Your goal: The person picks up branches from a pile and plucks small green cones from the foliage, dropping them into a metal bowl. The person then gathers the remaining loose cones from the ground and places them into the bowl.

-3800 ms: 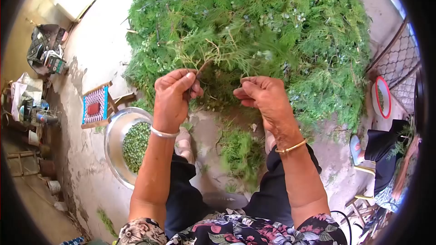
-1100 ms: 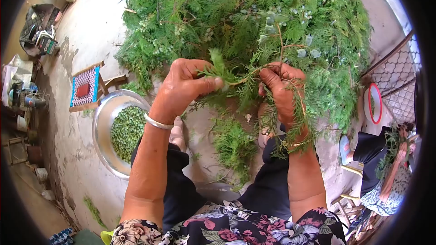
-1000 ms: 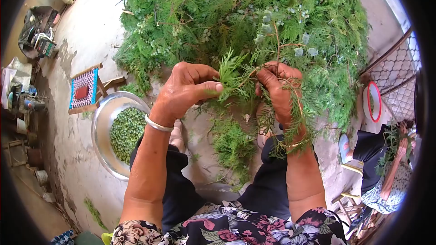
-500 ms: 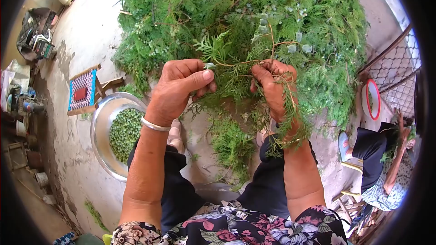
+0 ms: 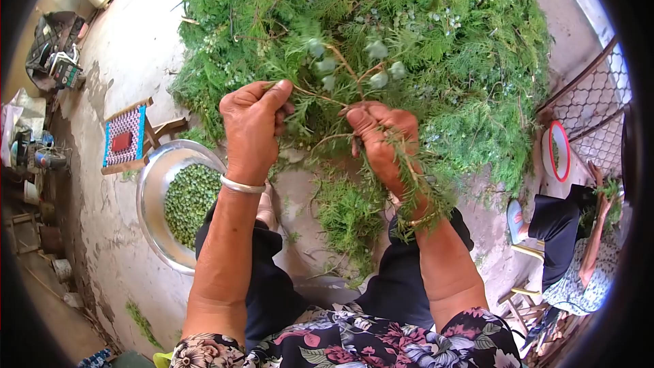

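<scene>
My right hand point(image 5: 383, 135) is closed round a cypress branch point(image 5: 354, 71) in front of my chest. Several pale blue-green cones point(image 5: 378, 80) stand at its upper end, and leafy sprays hang over my right wrist. My left hand point(image 5: 253, 119) is pinched at the tip of a thin side twig point(image 5: 319, 97) of the same branch; whether a cone sits between the fingertips is hidden. A big heap of cut green branches point(image 5: 470, 95) lies just beyond both hands. To the left, a metal basin point(image 5: 155, 184) holds many picked green cones point(image 5: 189, 204).
A woven-seat stool point(image 5: 124, 138) stands behind the basin. Loose sprigs point(image 5: 347, 218) lie on the floor between my feet. At the right sits another person point(image 5: 579, 272) holding greenery, near a red-rimmed container point(image 5: 560, 151) and a wire mesh fence point(image 5: 596, 102).
Both hands have shifted left with the branch, and its cone-bearing end has swung left and nearer. The cone seen in my left fingertips before is out of sight.
</scene>
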`<state>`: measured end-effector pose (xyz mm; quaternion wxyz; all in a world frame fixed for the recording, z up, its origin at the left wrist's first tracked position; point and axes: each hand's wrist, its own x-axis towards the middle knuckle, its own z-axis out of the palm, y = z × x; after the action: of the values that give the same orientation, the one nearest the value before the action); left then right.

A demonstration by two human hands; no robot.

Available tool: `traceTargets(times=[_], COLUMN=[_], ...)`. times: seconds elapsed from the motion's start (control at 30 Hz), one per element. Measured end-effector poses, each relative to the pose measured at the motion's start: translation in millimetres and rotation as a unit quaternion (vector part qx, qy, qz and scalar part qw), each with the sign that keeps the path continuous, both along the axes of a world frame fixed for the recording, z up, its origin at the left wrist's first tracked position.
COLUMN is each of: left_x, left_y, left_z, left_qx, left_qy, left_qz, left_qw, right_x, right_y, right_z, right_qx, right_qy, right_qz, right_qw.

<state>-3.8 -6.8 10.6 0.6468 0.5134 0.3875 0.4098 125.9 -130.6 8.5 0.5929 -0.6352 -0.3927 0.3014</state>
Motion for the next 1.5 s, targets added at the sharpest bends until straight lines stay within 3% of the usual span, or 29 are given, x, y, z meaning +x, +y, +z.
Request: traceTargets(times=[0.03,0.1,0.13,0.17,0.23,0.27,0.33,0.4,0.43,0.5,0.53,0.57,0.63,0.73,0.9,1.0,1.07,1.3,1.4,1.5], left_x=[0.1,0.3,0.4,0.7,0.5,-1.2,-12.5,-28.4,-26.2,-27.3,-24.4,-21.8,-15.1,4.2,19.6,26.9,29.2,27.6,15.9,7.5], left_y=[1.3,3.4,3.6,3.7,5.8,10.0,28.2,57.0,55.2,43.4,34.9,28.5,16.1,-8.6,-29.9,-34.3,-35.3,-30.3,-15.5,-4.1], left_z=[-0.6,-2.2,-1.6,-0.8,-0.8,-2.3,-3.1,0.5,3.5,12.0,17.9,15.6,11.8,12.9,4.9,1.1,-4.0,-0.2,5.6,11.8], left_qx=[0.001,-0.013,-0.012,0.001,0.014,0.044,0.075,-0.077,-0.075,-0.138,-0.177,-0.178,-0.115,-0.112,-0.033,0.031,0.086,0.063,-0.007,-0.005], left_qy=[-0.001,-0.033,-0.033,-0.027,-0.020,0.006,0.032,-0.109,-0.109,-0.228,-0.236,-0.235,-0.212,-0.149,-0.075,-0.027,0.030,-0.018,-0.048,-0.042], left_qz=[0.000,0.042,0.042,0.060,0.076,0.113,0.150,0.154,0.149,0.049,0.029,0.033,-0.094,-0.114,-0.088,-0.070,-0.057,-0.037,-0.026,-0.043], left_qw=[1.000,0.998,0.998,0.998,0.997,0.993,0.985,0.979,0.980,0.962,0.955,0.955,0.966,0.976,0.993,0.997,0.994,0.997,0.998,0.998], right_x=[-3.9,-10.5,-11.6,-12.0,-15.8,-12.2,-10.0,-8.9,-7.3,1.6,0.7,-0.6,-1.3,-3.8,-6.5,-10.1,-13.6,-16.2,-12.9,-11.0], right_y=[2.1,7.4,-0.4,3.1,14.2,8.0,-5.6,-5.1,-4.8,-5.0,-6.4,-7.3,-8.5,-8.8,-3.7,-3.1,-3.0,-6.2,-8.4,-10.6], right_z=[-8.1,-25.5,-6.1,-16.2,-34.2,-35.7,-9.1,-9.7,-11.4,-30.1,-23.7,-20.9,-23.1,-9.6,-11.5,-12.6,-15.4,-18.6,-19.4,-21.1], right_qx=[0.001,0.096,0.002,0.003,0.201,0.202,0.054,0.070,0.083,0.060,0.007,-0.047,-0.067,-0.123,-0.135,-0.142,-0.153,-0.149,-0.154,-0.083], right_qy=[-0.001,0.163,0.007,0.007,-0.191,-0.191,-0.170,-0.202,-0.234,-0.229,-0.232,-0.234,-0.244,-0.235,-0.243,-0.321,-0.426,-0.455,-0.425,-0.466], right_qz=[0.000,0.016,0.022,0.022,-0.017,-0.018,0.001,-0.023,-0.049,0.001,0.005,0.011,0.006,0.018,0.040,0.031,0.005,0.009,0.024,0.006], right_qw=[1.000,0.982,1.000,1.000,0.961,0.960,0.984,0.977,0.967,0.972,0.973,0.971,0.967,0.964,0.960,0.936,0.892,0.878,0.891,0.881])
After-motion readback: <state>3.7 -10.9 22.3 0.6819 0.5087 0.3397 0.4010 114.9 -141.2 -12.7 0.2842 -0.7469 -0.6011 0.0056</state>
